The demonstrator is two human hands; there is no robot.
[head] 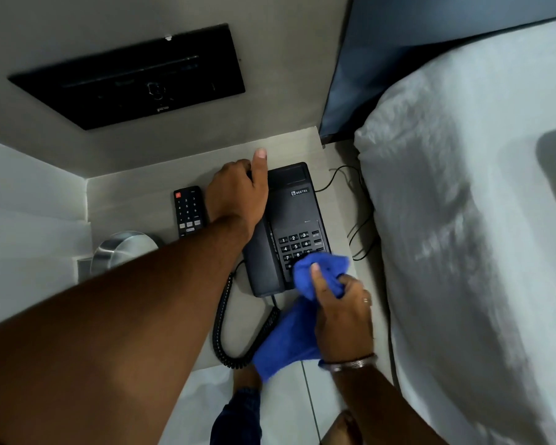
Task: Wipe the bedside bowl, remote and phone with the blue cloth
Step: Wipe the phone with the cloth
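A black desk phone (297, 213) sits on the bedside table (161, 200). Its handset (260, 268) lies in the cradle on the phone's left side. My left hand (238, 191) grips the upper end of the handset, thumb pointing up. My right hand (341, 313) holds a bunched blue cloth (318, 274) pressed on the lower right keypad; the rest of the cloth hangs down past the table's front edge. A black remote (188, 210) lies left of the phone. A metal bowl (122, 248) stands at the table's left, partly hidden by my left forearm.
A coiled cord (225, 329) loops in front of the phone. Thin black cables (360, 226) run off the table's right side toward the bed. White bedding (469, 239) fills the right. A black switch panel (132, 78) is on the wall above. My foot shows on the floor below.
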